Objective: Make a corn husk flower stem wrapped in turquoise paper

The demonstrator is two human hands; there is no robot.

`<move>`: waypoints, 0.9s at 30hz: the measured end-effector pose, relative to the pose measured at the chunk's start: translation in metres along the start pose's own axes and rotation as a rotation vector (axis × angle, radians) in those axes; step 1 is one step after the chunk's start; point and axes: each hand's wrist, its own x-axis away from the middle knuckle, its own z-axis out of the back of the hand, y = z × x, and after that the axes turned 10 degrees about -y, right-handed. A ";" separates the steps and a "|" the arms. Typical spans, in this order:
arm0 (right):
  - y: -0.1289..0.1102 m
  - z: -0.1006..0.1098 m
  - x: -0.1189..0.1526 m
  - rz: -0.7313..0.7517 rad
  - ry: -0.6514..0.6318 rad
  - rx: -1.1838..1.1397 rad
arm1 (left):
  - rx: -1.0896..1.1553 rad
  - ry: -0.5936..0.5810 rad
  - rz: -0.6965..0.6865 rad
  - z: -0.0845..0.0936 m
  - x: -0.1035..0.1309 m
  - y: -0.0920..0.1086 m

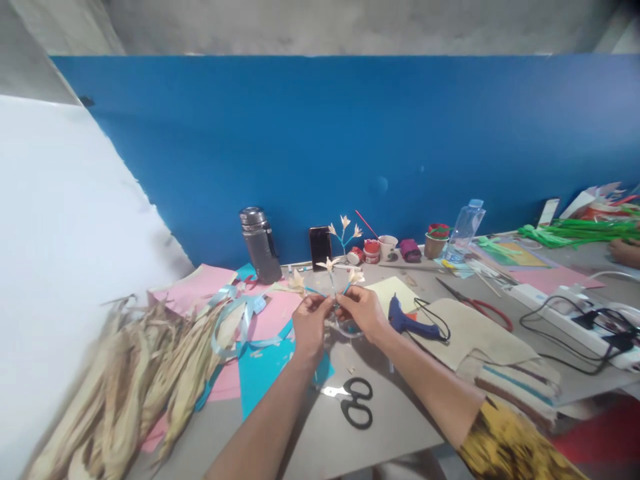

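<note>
Both hands meet over the middle of the table, pinching the stem of a handmade flower sprig (329,265) with pale blossoms and blue-wrapped stalks. My left hand (311,323) is closed on it from the left. From the right, my right hand (364,310) grips the same stem with thumb and fingertips; the fingers hide the exact hold point. Below them lie scissors (357,403) with black handles. A dark blue glue gun (413,322) rests just right of my right hand. A similar flower sprig (344,235) stands upright behind, near a phone (321,248).
Dried corn husks (135,380) are heaped at the left, beside light blue ribbon (245,327) and pink paper (193,291). A thermos (261,247) stands at the back. To the right are red-handled pliers (487,313), a water bottle (465,230) and a power strip (570,320) with cables.
</note>
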 end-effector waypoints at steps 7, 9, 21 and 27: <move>0.005 0.001 -0.002 0.040 -0.033 0.042 | -0.048 -0.041 0.022 0.006 -0.005 -0.004; 0.006 0.002 -0.002 0.033 -0.040 0.063 | -0.048 -0.051 0.022 0.006 -0.005 -0.001; -0.002 -0.001 0.008 0.074 -0.127 0.276 | 0.035 -0.075 0.021 0.009 -0.009 0.005; -0.001 -0.001 0.010 0.106 -0.157 0.307 | 0.114 -0.031 0.026 0.003 -0.008 0.004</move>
